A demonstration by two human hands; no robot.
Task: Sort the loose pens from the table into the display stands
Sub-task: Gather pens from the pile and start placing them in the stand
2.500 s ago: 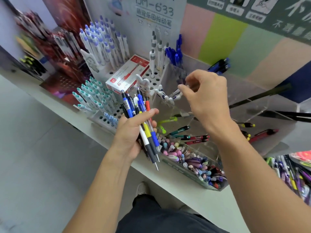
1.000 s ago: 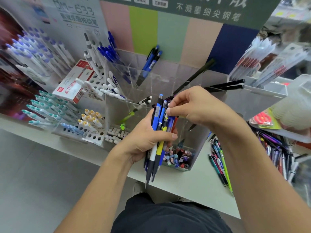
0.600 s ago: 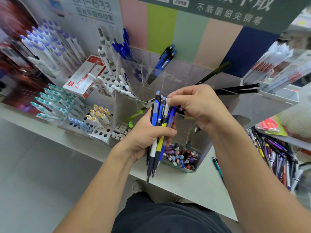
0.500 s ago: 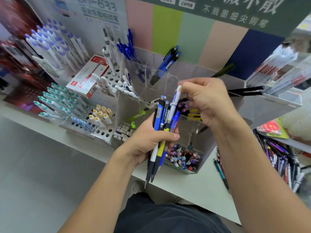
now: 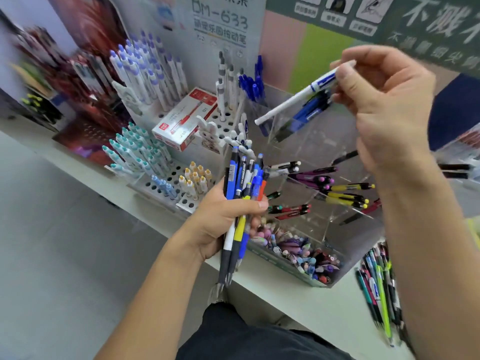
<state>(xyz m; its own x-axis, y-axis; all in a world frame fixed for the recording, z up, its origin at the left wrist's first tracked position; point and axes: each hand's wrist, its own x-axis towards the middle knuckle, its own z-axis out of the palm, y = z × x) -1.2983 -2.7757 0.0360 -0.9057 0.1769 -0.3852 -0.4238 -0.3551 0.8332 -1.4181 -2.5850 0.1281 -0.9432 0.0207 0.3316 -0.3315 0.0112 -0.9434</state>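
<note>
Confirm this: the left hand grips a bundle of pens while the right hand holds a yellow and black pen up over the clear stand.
Wrong in one respect: the pen pinched in the right hand is white with a blue grip, not yellow and black, as the head view shows. The rest stands: the left hand grips a bundle of pens, and the raised pen is over the clear stand.

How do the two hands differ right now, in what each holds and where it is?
The left hand grips a whole bundle of pens low over the table edge; the right hand pinches a single white pen raised high near the acrylic stand. The bundle stands nearly upright, tips down; the white pen slants, its tip pointing down-left. Both hands hold pens not yet in a stand.
</note>
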